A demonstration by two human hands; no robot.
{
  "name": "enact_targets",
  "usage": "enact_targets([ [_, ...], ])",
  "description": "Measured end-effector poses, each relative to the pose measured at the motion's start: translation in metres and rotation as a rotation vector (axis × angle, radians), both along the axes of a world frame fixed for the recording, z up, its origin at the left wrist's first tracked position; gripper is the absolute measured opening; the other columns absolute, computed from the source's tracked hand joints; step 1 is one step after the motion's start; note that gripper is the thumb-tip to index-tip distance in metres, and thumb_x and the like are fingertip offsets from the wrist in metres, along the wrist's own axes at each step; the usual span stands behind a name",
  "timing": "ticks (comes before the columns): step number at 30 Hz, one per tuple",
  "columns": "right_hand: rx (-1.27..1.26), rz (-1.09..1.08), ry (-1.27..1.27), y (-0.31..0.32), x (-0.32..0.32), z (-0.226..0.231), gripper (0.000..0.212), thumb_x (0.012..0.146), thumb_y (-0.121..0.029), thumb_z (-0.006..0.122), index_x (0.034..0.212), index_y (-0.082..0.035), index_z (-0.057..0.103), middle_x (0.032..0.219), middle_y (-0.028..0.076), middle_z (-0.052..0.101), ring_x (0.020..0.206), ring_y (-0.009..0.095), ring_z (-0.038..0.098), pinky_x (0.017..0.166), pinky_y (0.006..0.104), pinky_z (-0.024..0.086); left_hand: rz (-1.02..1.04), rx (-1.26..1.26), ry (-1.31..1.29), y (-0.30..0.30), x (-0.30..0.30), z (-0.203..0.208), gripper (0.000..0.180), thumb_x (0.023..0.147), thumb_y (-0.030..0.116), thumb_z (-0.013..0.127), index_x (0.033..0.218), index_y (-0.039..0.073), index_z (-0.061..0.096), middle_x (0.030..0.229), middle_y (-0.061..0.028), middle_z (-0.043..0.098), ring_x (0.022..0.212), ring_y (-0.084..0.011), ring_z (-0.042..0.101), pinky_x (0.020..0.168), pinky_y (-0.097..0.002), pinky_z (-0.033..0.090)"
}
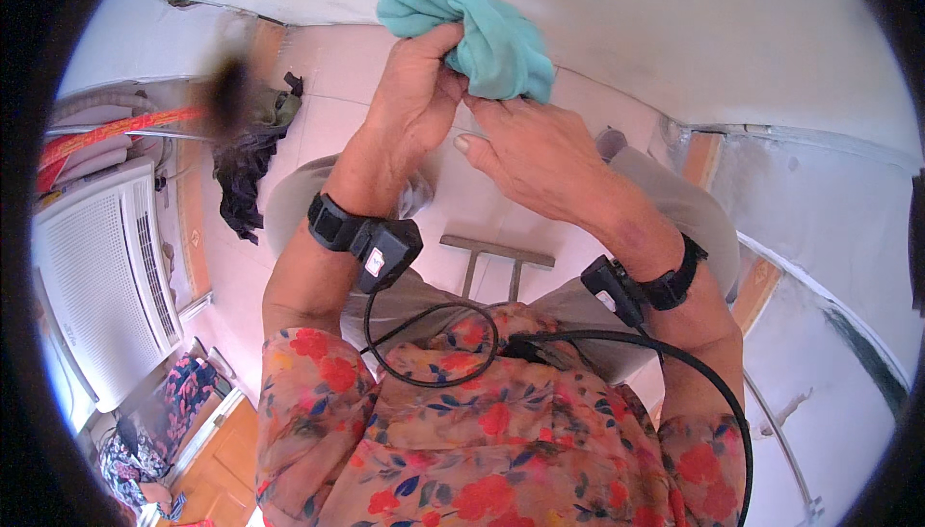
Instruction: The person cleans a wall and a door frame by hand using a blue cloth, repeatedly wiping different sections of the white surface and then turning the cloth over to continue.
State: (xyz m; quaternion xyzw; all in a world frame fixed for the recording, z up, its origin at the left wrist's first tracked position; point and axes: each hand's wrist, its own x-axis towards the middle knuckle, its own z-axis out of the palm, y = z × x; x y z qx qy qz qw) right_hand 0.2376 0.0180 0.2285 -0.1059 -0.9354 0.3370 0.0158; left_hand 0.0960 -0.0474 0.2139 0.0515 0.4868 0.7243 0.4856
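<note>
A bunched, twisted teal cloth [482, 31] is held up in front of me, near the pale wall at the top of the view. My left hand [421, 84] is closed on its lower left part, with the thumb pressed over the fabric. At the cloth's lower edge, my right hand [540, 156] has its fingertips against the fabric, curled and partly hidden. The right thumb sticks out to the left, off the cloth. Both hands are close together, almost touching. Each wrist wears a black strap with a small box, and black cables loop across my lap.
Below the cloth lies a pink tiled floor [332, 74], and a metal T-shaped bar [496, 250] shows between my knees. Dark clothing [249, 171] lies to the left, beside a white slatted appliance [101, 286]. Pale walls [674, 26] rise ahead and to the right.
</note>
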Motion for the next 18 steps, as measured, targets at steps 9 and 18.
enact_targets([
  [9, 0.124, 0.039, -0.045, 0.001, -0.003, -0.004, 0.034, 0.084, -0.023, 0.056, 0.111, -0.003, 0.054, 0.092, 0.015, 0.059, 0.084, 0.032, 0.06, 0.07, 0.043, 0.048, 0.138, 0.035, -0.014, -0.001, -0.005, 0.013, 0.022, 0.088, 0.01, 0.049, 0.109, 0.004, 0.053, 0.106, -0.0053, 0.058, 0.098, -0.0164, 0.055, 0.087, -0.0341, 0.046],
  [18, 0.038, -0.054, 0.079, 0.0, -0.004, -0.005, 0.037, 0.085, -0.024, 0.055, 0.114, -0.004, 0.048, 0.095, 0.017, 0.058, 0.083, 0.035, 0.059, 0.068, 0.045, 0.048, 0.1, 0.042, 0.028, -0.009, -0.017, 0.008, 0.019, 0.088, 0.012, 0.051, 0.105, 0.005, 0.056, 0.104, -0.004, 0.058, 0.096, -0.0151, 0.055, 0.086, -0.0325, 0.046],
])
